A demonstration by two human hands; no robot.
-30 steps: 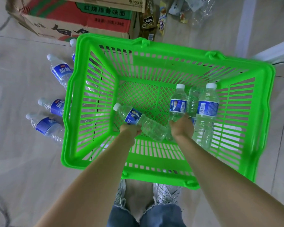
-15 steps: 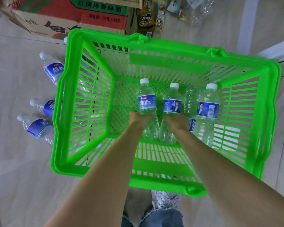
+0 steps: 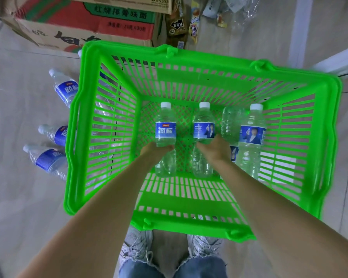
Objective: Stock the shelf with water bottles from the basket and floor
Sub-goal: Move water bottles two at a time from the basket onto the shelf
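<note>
A bright green basket (image 3: 327,125) stands on the floor in front of me. Inside it, my left hand (image 3: 156,150) grips an upright water bottle (image 3: 165,129) with a blue label and white cap. My right hand (image 3: 216,149) grips a second upright bottle (image 3: 203,127) beside it. Two more bottles stay in the basket at the right: one upright (image 3: 252,135) and one partly hidden behind it (image 3: 230,125). Three bottles lie on the floor left of the basket: far (image 3: 64,89), middle (image 3: 54,133), near (image 3: 45,159).
A cardboard carton (image 3: 84,21) sits beyond the basket, with snack packets (image 3: 178,23) and clear plastic wrap (image 3: 241,9) next to it. A white shelf edge (image 3: 342,61) shows at the upper right. My shoes (image 3: 137,247) stand just behind the basket's near rim.
My left hand has turned its bottle from lying tilted to upright. Both held bottles now stand side by side, slightly higher in the basket.
</note>
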